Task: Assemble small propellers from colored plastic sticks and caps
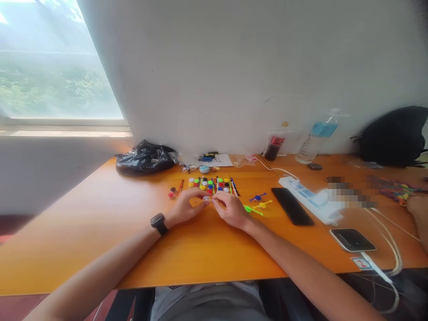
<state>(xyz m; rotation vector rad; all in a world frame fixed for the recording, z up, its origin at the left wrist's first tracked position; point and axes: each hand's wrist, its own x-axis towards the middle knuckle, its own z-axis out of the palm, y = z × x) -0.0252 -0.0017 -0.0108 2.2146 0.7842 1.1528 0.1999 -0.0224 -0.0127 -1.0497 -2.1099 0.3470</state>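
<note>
My left hand (pixel 189 206), with a black watch (pixel 158 223) on its wrist, pinches a small whitish round plastic piece (pixel 206 198) between thumb and fingers. The fingertips of my right hand (pixel 230 208) are closed at the right side of the same piece; a thin part seems to run between the hands, too small to make out. Just beyond lie several coloured round caps (pixel 210 183) and thin plastic sticks (pixel 233 186). Right of my right hand are a blue piece (pixel 257 197), a yellow piece (pixel 263 204) and a green piece (pixel 253 210), each a disc with thin arms.
At the back are a black plastic bag (pixel 143 158), a paper sheet (pixel 222 160), a cola bottle (pixel 274 148) and a water bottle (pixel 314 138). A black phone (pixel 292 206), power strip (pixel 310 200) and white-edged device (pixel 352 240) lie right. Another person's arm (pixel 417 216) rests far right.
</note>
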